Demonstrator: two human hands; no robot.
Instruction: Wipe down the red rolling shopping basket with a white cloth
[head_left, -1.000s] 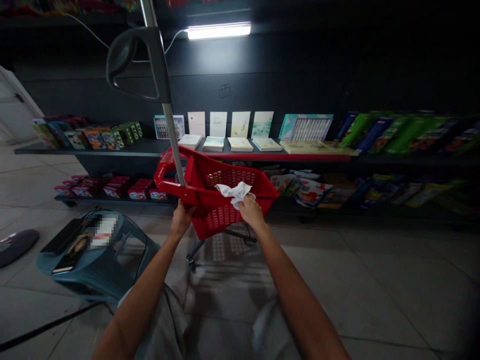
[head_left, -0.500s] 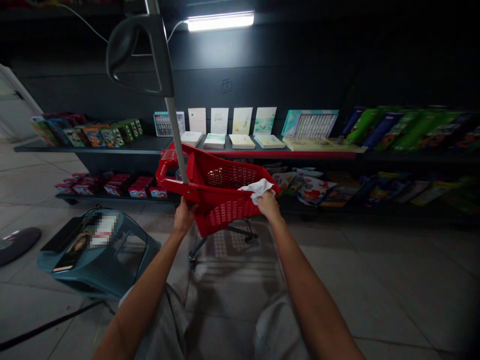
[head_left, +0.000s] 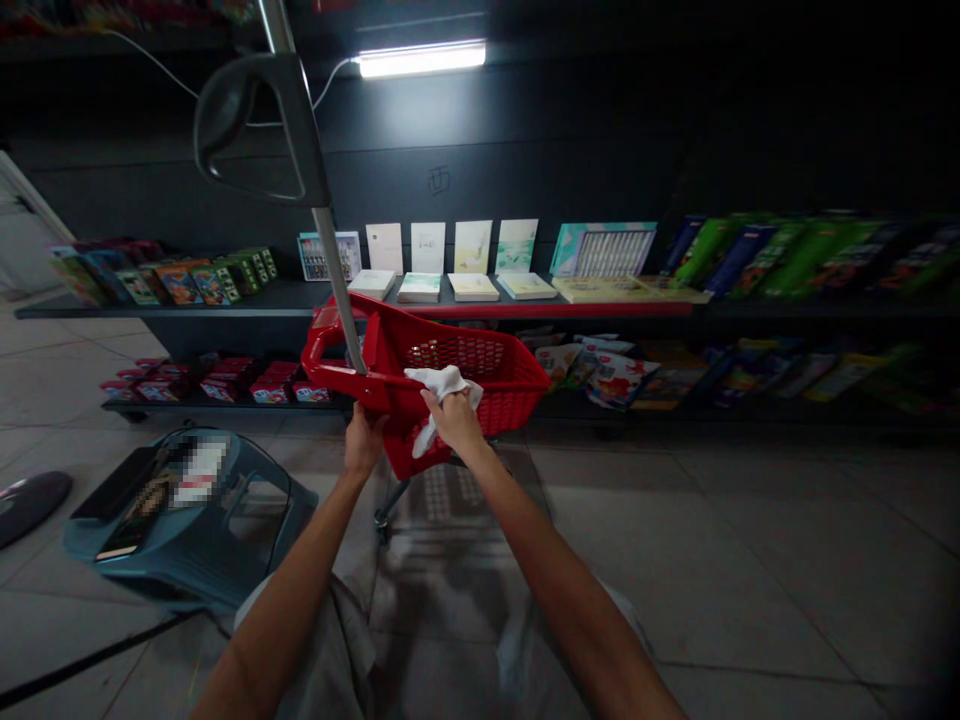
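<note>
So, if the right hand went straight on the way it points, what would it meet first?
Probably the red basket, at its near side, with the white cloth between; exact depth is unclear.

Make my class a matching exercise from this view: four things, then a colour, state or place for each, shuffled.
1. White cloth
2. Shopping cart
3. Plastic stool
4. Tube light

A. Blue-grey, standing on the floor
B. Lit, above the booklets
C. Bunched in the right hand
D. Red, touched by the left hand

Pairs: 1-C, 2-D, 3-A, 4-B
</note>
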